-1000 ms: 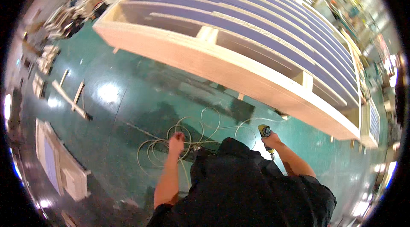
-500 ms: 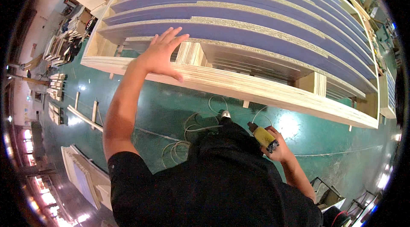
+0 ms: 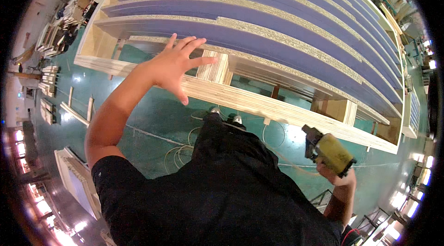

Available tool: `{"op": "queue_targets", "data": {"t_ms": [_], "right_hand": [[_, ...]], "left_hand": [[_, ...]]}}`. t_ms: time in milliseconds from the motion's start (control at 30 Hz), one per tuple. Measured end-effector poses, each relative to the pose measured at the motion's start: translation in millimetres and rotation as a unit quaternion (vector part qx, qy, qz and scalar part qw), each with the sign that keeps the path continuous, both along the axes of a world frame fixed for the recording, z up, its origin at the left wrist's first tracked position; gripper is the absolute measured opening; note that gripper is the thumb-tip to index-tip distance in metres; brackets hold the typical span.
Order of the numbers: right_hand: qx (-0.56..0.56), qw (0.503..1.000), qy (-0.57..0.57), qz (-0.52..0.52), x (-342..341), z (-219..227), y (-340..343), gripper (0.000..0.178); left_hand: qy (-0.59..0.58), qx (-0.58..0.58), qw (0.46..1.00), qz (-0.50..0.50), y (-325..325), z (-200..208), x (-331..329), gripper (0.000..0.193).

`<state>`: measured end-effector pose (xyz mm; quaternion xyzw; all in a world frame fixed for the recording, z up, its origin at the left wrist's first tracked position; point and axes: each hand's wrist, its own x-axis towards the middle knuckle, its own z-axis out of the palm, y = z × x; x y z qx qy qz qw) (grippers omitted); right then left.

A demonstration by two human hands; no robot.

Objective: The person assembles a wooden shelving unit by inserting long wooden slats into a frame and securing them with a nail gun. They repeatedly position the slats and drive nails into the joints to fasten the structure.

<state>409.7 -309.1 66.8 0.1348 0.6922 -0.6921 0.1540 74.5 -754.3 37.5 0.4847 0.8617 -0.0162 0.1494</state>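
Green workshop floor (image 3: pixel 143 149), glossy under the lights, spreads beneath a long wooden frame (image 3: pixel 259 107) whose purple-faced boards (image 3: pixel 185 9) stand on edge in curved rows, with stacked timber (image 3: pixel 48 79) off to the far left. At the frame's near side, the left hand (image 3: pixel 172 69) is spread wide, thumb and fingers well apart, over the layered front rail just beside a short plywood block (image 3: pixel 213 65); whether the palm bears weight or only hovers, I cannot tell. Lower and to the right, the right hand (image 3: pixel 336 175) is wrapped around a yellow-and-black power tool (image 3: pixel 336 151), its dark narrow end turned toward the rail and seemingly apart from it. Good handling here, I judge, means planting the left palm flat so the rail is steady, keeping those splayed fingers clear of the tool's end, and holding the tool square to the wood rather than tilted. Minding the pale coiled hose (image 3: pixel 172 158) on the floor near the shoes (image 3: pixel 237 119) also seems wise, since a snagged foot could upset the aim.
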Motion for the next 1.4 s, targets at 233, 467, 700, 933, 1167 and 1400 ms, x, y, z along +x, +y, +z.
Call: {"op": "queue_targets", "data": {"t_ms": [233,467,700,933,1167,1400], "right_hand": [[0.362,0.918,-0.017,0.162,-131,87,-65,0.061],[0.34,0.904,-0.035,0.257,-281,76,-163,0.048],[0.258,0.933,-0.024,0.25,-296,68,-177,0.037],[0.278,0.935,0.014,0.221,-240,83,-163,0.049],[0.201,0.947,-0.015,0.252,-203,65,-138,0.051],[0.173,0.971,0.042,0.161,-160,42,-110,0.047]], "left_hand": [[-0.011,0.121,0.991,-0.048,-14,-31,-15,0.122],[-0.027,0.134,0.99,-0.046,-23,-39,-14,0.118],[-0.039,0.123,0.989,-0.078,-22,-34,-27,0.122],[-0.056,0.182,0.974,-0.124,24,-14,-39,0.115],[0.007,0.125,0.984,-0.124,37,-21,-53,0.107],[-0.04,0.194,0.98,-0.006,47,-46,-57,0.064]]}}
